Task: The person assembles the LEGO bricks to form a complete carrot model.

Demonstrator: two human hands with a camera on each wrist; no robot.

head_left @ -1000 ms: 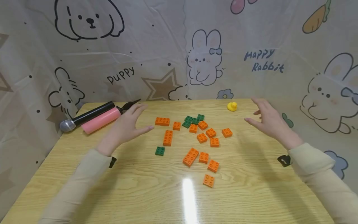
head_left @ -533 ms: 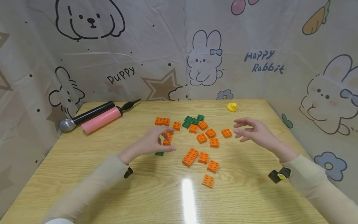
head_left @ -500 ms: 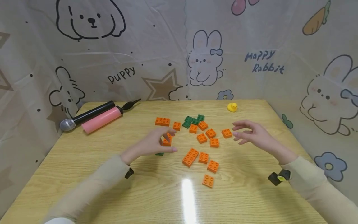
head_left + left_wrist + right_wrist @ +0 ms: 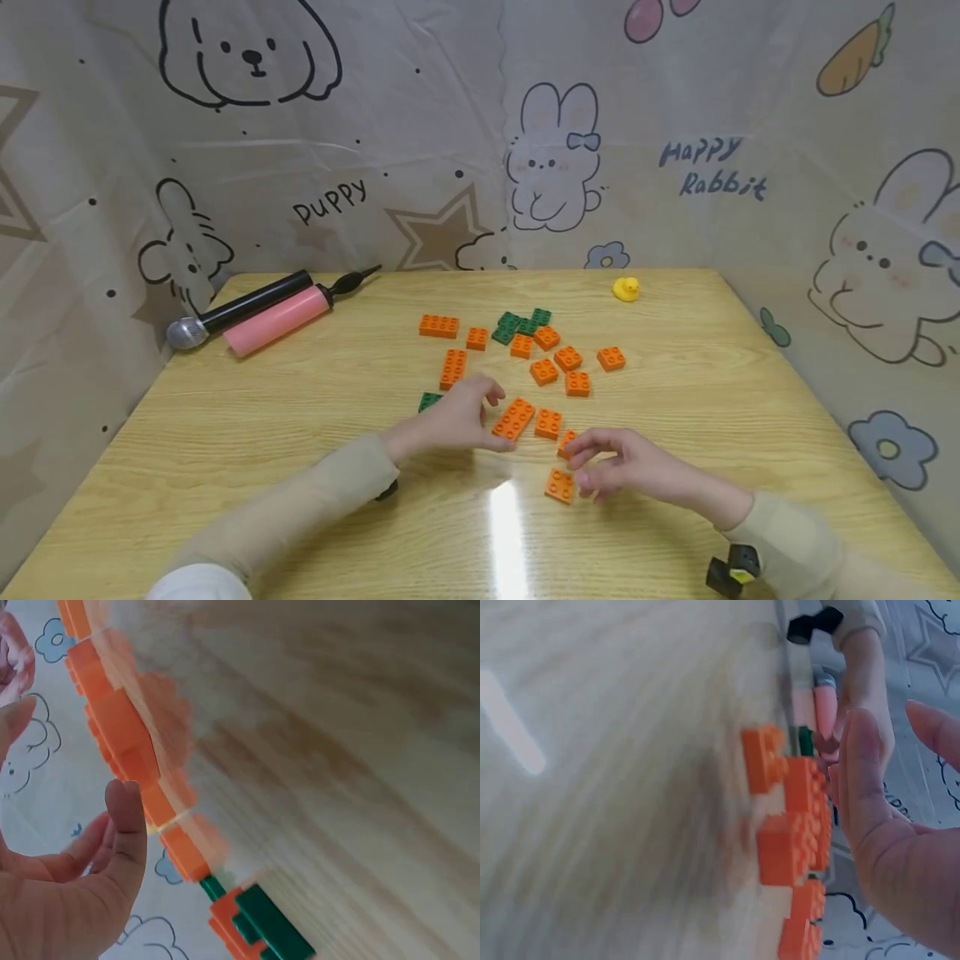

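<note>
My left hand [image 4: 459, 417] hovers at the left end of a long orange building brick [image 4: 516, 418], thumb and fingers spread apart. Nothing is between them in the left wrist view, where this hand [image 4: 82, 877] appears large. My right hand [image 4: 637, 468] is beside two small orange bricks, one nearer [image 4: 558, 485] and one partly covered by its fingers [image 4: 566, 445]. Whether its fingertips touch them cannot be told. In the right wrist view, thumb and fingers of this hand [image 4: 900, 840] stand apart. Another small orange brick [image 4: 548, 423] lies between the hands.
Several orange bricks [image 4: 543, 372] and green bricks [image 4: 506, 327] lie farther back on the wooden table [image 4: 360, 367]. A lone green brick [image 4: 430, 402] sits behind the left hand. A yellow duck [image 4: 626, 289], a microphone [image 4: 240, 310] and a pink pump [image 4: 279, 320] are at the back.
Both hands have come inward and nearer to the front: the left from the pump to the long orange brick, the right from near the duck to the front orange bricks. The bricks look unmoved.
</note>
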